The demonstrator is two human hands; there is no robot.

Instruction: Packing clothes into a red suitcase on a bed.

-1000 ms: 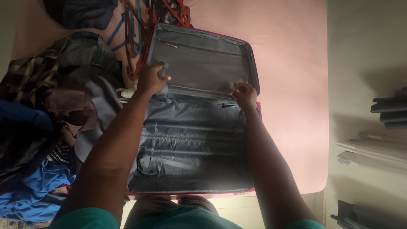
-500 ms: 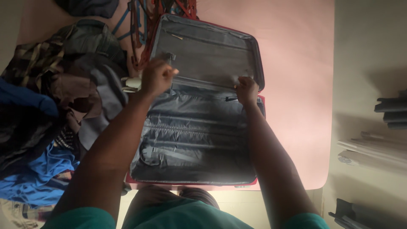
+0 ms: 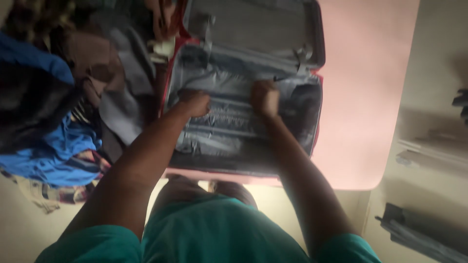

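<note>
Lying open on the pink bed [image 3: 365, 97], the suitcase [image 3: 243, 97] has its lid tipped back and its grey lining [image 3: 229, 141] exposed. The left hand [image 3: 195, 103] and right hand [image 3: 264, 97] both rest inside the lower half, each curled into a fist on the lining, apparently bunching or pressing the fabric flat; the blur hides whether either pinches a fold. A heap of clothes [image 3: 63, 112], blue and dark items among them, sits just beside the case's left edge, within easy reach.
</note>
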